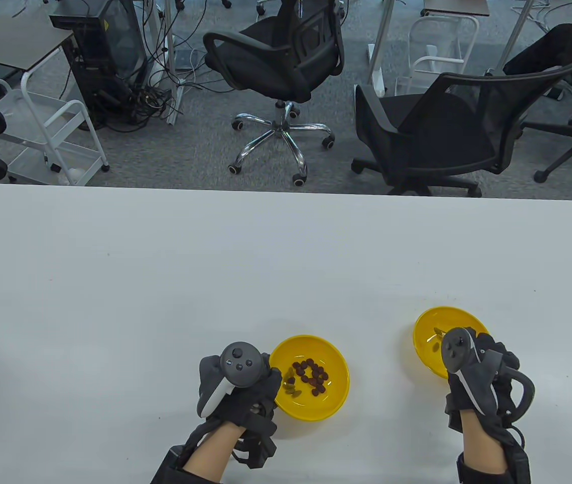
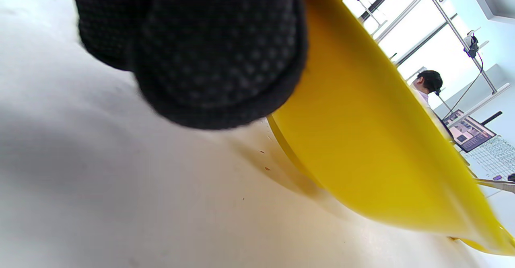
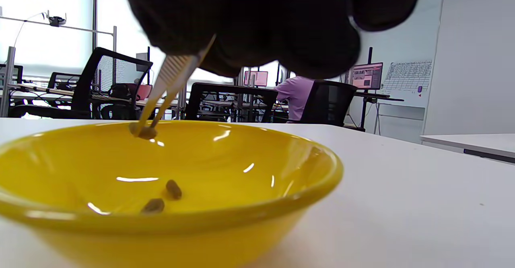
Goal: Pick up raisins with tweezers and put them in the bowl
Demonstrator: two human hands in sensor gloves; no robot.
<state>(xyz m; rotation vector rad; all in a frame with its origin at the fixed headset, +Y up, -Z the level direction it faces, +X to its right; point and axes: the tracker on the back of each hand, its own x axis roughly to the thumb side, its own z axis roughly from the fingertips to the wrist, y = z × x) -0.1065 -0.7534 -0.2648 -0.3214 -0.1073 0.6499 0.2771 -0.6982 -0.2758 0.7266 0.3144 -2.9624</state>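
Two yellow bowls stand near the table's front edge. The left bowl (image 1: 311, 408) holds several dark and a few greenish raisins (image 1: 311, 375). My left hand (image 1: 238, 385) rests against that bowl's left rim; its wall fills the left wrist view (image 2: 362, 147). My right hand (image 1: 472, 370) is over the right bowl (image 1: 427, 333) and grips metal tweezers (image 3: 171, 81). The tweezer tips pinch one raisin (image 3: 144, 132) above the bowl's inside. Two raisins (image 3: 167, 195) lie on that bowl's bottom (image 3: 209, 179).
The white table (image 1: 215, 272) stretches far beyond the bowls. Two black office chairs (image 1: 432, 131) and a white cart (image 1: 39, 131) stand on the floor past the table's far edge.
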